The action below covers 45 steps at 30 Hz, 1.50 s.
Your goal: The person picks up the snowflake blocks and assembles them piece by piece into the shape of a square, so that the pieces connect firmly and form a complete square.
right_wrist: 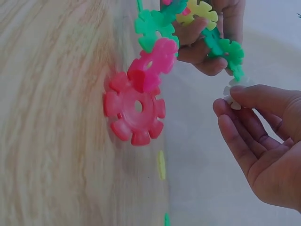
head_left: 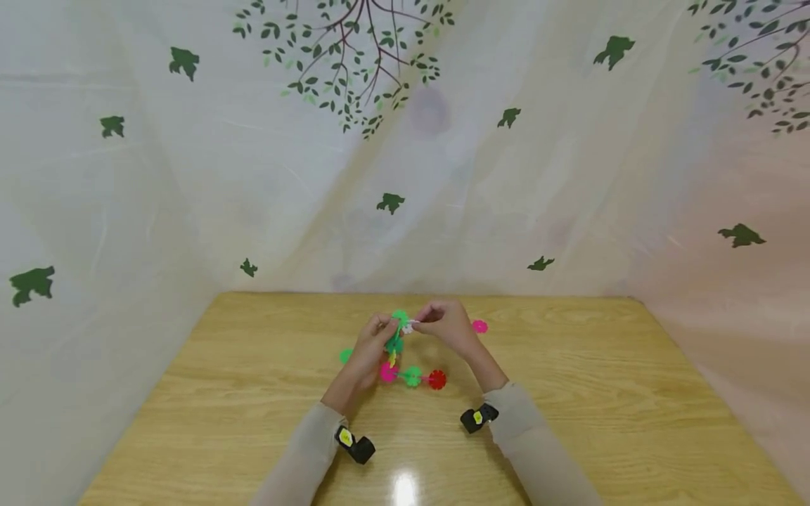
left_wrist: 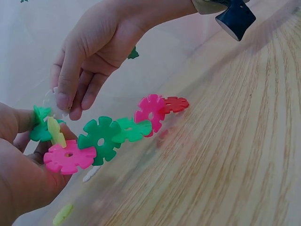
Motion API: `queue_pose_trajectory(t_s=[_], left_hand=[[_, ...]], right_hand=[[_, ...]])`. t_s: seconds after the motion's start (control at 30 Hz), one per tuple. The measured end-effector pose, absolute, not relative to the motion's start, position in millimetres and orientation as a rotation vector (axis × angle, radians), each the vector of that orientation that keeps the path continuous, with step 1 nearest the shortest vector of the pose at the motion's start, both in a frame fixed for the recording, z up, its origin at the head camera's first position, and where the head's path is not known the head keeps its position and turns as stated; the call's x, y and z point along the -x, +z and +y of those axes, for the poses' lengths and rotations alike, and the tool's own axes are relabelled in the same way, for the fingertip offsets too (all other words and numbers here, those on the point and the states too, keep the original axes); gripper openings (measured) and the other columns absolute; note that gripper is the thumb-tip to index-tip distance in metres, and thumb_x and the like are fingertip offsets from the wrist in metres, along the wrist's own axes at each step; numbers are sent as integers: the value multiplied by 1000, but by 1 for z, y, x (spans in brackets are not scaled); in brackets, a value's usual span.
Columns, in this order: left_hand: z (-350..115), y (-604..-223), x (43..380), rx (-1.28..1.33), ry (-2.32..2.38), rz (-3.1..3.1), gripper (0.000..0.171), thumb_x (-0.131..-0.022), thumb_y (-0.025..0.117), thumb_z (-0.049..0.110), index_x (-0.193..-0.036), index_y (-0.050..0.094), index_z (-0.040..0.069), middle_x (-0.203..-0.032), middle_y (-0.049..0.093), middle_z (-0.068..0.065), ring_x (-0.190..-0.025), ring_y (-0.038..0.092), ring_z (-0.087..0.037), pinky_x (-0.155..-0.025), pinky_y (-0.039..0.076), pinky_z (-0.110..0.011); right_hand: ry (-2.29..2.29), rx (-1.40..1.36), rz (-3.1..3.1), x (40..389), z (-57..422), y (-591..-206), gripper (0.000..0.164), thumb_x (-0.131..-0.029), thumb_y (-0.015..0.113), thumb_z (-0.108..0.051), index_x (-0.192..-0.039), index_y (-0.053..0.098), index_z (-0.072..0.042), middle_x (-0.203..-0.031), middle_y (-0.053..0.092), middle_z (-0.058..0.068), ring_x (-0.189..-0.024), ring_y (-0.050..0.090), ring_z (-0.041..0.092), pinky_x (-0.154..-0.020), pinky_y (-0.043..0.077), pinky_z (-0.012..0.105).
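Note:
A chain of interlocking snowflake discs hangs from my left hand [head_left: 369, 351], whose thumb and fingers grip its upper green and yellow discs [right_wrist: 201, 15]. My right hand [head_left: 451, 327] pinches a white disc [left_wrist: 50, 100] between thumb and fingertips. That white disc meets the edge of a light green disc [right_wrist: 232, 52] at the chain's end; whether it is slotted in, I cannot tell. Further along come a pink disc [left_wrist: 69, 157], a dark green disc [left_wrist: 99, 140], a light green one, another pink one, and a red disc [head_left: 437, 380] at the far end, low over the table.
On the wooden table [head_left: 253, 422] a loose pink disc [head_left: 480, 326] lies beyond my right hand and a green disc [head_left: 346, 355] left of my left hand. A white disc [left_wrist: 91, 173] and a yellow one [left_wrist: 62, 214] also lie there. Behind hangs a leaf-printed curtain [head_left: 285, 197].

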<state>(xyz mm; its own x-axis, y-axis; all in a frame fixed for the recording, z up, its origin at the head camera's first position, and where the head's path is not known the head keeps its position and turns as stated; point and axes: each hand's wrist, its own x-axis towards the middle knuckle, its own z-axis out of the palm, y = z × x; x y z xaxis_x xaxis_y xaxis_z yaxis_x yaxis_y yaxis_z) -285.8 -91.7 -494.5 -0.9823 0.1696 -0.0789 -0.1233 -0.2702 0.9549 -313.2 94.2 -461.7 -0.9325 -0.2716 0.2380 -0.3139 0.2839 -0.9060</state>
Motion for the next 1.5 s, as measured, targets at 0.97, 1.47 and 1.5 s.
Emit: queue_pose_trajectory(t_s=[0.97, 1.47, 1.5], left_hand=[[-91, -488, 283, 44, 2244, 1802, 22, -105, 54, 28, -90, 48, 12, -93, 61, -1, -60, 49, -7, -52, 43, -20], [-91, -495, 281, 59, 2261, 1739, 34, -104, 59, 33, -102, 58, 0, -77, 59, 3, -53, 50, -9, -47, 46, -24], [-90, -495, 281, 60, 2264, 1741, 34, -104, 59, 33, -104, 58, 0, -80, 60, 2, -54, 50, -9, -46, 46, -24]], right_hand=[[1769, -700, -2499, 306, 91, -460, 6, -90, 74, 2, -94, 73, 7, -96, 74, 24, -85, 73, 28, -74, 59, 21], [1705, -812, -2622, 311, 99, -453, 15, -90, 72, 6, -105, 71, 10, -104, 73, 27, -96, 74, 35, -81, 61, 26], [1679, -813, -2639, 312, 102, -451, 16, -90, 71, 6, -106, 71, 10, -105, 73, 27, -97, 73, 35, -81, 61, 27]])
